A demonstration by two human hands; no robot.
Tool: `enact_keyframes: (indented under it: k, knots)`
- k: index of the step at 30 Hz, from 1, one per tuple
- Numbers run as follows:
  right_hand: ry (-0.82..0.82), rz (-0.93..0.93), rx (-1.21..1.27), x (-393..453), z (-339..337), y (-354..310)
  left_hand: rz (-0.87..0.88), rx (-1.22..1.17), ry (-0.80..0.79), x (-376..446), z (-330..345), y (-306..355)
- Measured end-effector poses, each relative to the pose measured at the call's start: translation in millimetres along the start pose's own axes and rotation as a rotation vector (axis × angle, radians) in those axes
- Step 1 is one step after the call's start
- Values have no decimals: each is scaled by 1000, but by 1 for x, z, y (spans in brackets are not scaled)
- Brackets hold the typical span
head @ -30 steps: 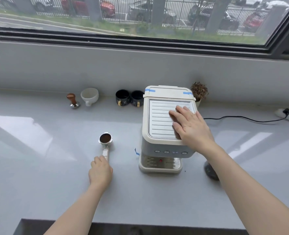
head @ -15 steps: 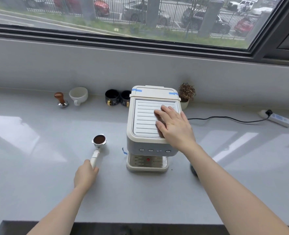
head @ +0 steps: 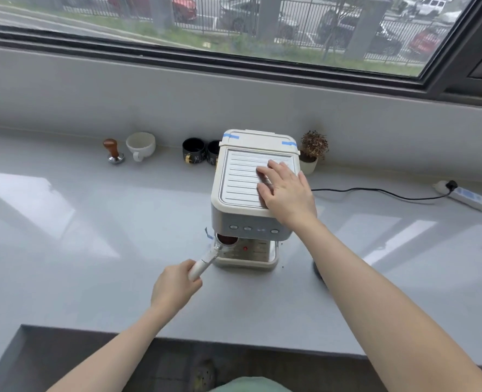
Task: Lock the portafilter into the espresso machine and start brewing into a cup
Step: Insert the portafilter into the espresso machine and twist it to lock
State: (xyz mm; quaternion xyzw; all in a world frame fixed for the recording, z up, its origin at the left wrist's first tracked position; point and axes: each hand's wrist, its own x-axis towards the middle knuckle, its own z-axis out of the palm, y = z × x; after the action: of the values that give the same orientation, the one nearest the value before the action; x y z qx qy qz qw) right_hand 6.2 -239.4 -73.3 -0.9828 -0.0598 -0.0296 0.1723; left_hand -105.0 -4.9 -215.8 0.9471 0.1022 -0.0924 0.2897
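Observation:
A cream espresso machine (head: 242, 190) stands on the pale counter, its front towards me. My right hand (head: 286, 192) lies flat on its ribbed top, fingers spread. My left hand (head: 174, 285) grips the white handle of the portafilter (head: 225, 241). Its basket, filled with dark coffee grounds, sits at the machine's front left corner, partly under the button panel. Whether it touches the group head is hidden. A white cup (head: 140, 144) stands upright far back on the left. Two black cups (head: 194, 149) stand just left of the machine's rear.
A wooden-handled tamper (head: 113, 151) stands left of the white cup. A small potted plant (head: 312, 151) sits behind the machine on the right. A black cord (head: 375, 191) runs to a power strip (head: 466, 195) at far right. A dark round object (head: 318, 271) lies under my right forearm.
My left hand lifted the portafilter from the counter and carried it right, to the machine's front left corner under the panel. My right hand stayed on the machine's top.

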Motion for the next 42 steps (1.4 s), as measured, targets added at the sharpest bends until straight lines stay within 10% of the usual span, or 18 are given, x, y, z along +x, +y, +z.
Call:
enact_keyframes:
  k: [42]
  knots:
    - [-8, -28, -58, 1, 4, 4, 90, 21, -22, 39, -19, 60]
